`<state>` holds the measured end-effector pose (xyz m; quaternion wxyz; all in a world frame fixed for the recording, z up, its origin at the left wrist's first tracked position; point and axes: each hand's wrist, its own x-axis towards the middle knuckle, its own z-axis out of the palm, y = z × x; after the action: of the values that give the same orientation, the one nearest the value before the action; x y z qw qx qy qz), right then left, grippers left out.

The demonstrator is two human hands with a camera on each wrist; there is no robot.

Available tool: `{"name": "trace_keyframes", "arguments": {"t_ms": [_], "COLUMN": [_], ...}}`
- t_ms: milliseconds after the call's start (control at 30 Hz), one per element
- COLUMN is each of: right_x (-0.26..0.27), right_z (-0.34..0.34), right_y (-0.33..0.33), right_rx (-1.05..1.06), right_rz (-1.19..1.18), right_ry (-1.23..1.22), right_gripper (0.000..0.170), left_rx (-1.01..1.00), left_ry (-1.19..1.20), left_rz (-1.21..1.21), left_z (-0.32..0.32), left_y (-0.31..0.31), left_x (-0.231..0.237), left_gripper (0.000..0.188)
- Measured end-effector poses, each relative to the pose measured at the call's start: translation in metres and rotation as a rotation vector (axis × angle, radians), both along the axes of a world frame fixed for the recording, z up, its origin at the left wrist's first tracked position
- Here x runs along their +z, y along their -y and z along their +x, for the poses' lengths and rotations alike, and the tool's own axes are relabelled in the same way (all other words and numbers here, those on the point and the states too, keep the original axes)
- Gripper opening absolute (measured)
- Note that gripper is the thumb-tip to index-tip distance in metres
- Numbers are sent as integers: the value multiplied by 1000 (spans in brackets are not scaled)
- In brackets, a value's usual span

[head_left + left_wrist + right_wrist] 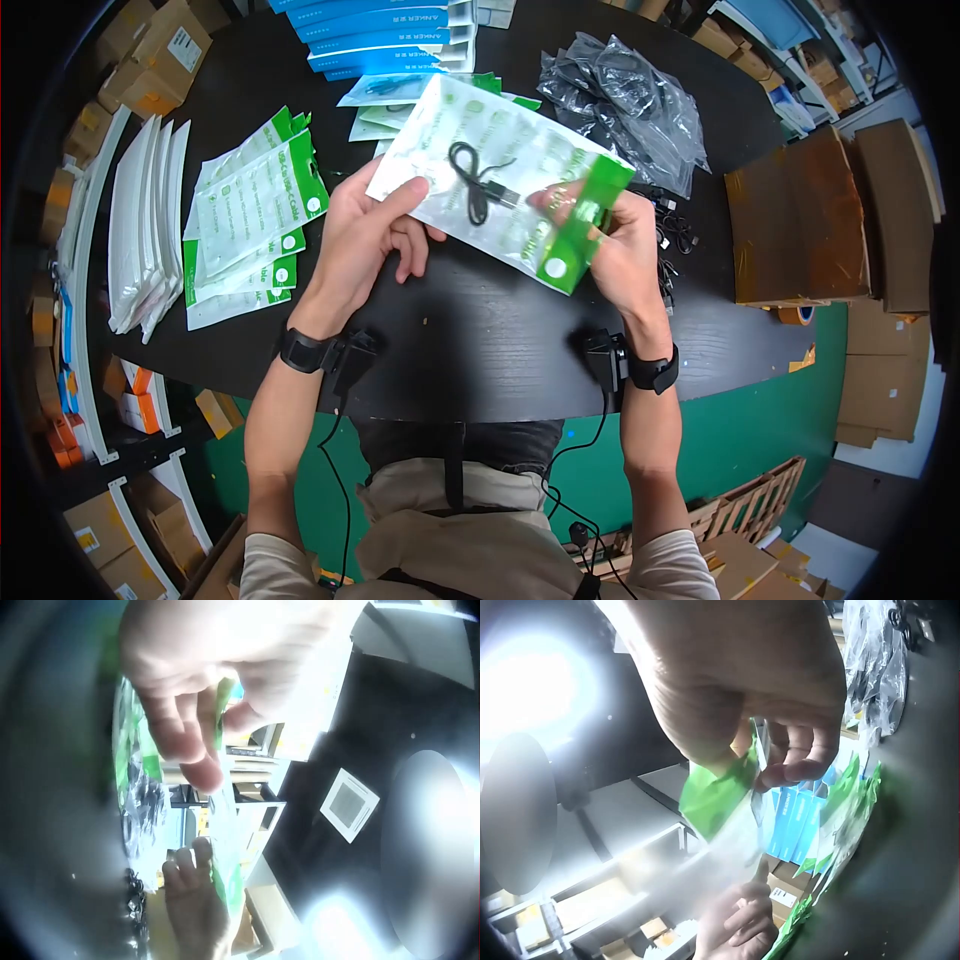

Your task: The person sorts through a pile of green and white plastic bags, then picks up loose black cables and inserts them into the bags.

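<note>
A white and green plastic pouch (500, 150) is held up above the dark table, tilted, with a coiled black USB cable (478, 190) showing at its face. The left hand (365, 235) pinches the pouch's left corner, thumb on top. At the green end, the right hand (625, 250) grips the pouch between thumb and fingers. The left wrist view shows the left hand (217, 667) pinching the pouch edge. In the right wrist view the right hand (757, 690) holds the green end (716, 799).
Similar pouches (255, 215) and white padded envelopes (145, 220) lie at the left. Blue boxes (375, 35) stand at the back. Clear bags of cables (625, 100) and loose black cables (675, 230) lie at the right, beside a cardboard box (795, 220).
</note>
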<state>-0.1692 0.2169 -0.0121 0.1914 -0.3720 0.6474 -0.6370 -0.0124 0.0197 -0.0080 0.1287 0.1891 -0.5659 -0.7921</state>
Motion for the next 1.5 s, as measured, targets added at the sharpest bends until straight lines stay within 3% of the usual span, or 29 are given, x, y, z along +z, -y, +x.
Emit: {"name": "trace_keyframes", "arguments": {"t_ms": [167, 233, 400, 567, 667, 700, 767, 800, 833, 900, 933, 1100, 1200, 1300, 1500], "right_x": [7, 12, 31, 52, 39, 32, 18, 12, 8, 4, 3, 3, 8, 14, 13], "right_z": [-10, -15, -22, -41, -57, -63, -66, -59, -50, -39, -35, -26, -26, -26, -17], "right_y": [-4, -5, -31, -83, -100, -104, -107, -102, -99, -95, -91, -79, -73, -67, -52], "right_rx": [-66, -201, -332, -369, -368, -326, -246, -207, -223, -280, -269, -301, -265, -285, -304], "right_rz": [-75, -161, -228, -55, 254, 243, 582, 566, 643, 798, 792, 925, 969, 1000, 886], "right_ry": [107, 121, 65, -10, -125, -119, -334, -335, -453, -698, -703, -767, -760, -697, -710], "right_gripper": [16, 18, 20, 17, 19, 19, 24, 24, 26, 30, 30, 31, 30, 30, 29], "left_rx": [110, 209, 383, 395, 221, 261, 320, 337, 367, 313, 270, 146, 142, 214, 210], "left_ry": [-114, -84, -92, -91, -129, -117, 188, 351, 366, 514, 587, 654, 612, 519, 403], "left_rz": [130, 165, 366, 209, -116, -129, -543, -740, -745, -1151, -1348, -1363, -1646, -1711, -1830], "left_z": [1, -3, -29, 6, 60, 74, 95, 105, 113, 120, 122, 114, 106, 91, 64], "left_y": [31, 51, 53, 37, 67, 77, 104, 114, 121, 130, 128, 100, 92, 89, 83], "left_x": [-12, -17, 5, 36, 39, 41, 44, 44, 41, 24, 21, 6, -11, -11, -14], "left_gripper": [28, 27, 25, 26, 22, 22, 23, 24, 24, 29, 32, 45, 46, 48, 43]}}
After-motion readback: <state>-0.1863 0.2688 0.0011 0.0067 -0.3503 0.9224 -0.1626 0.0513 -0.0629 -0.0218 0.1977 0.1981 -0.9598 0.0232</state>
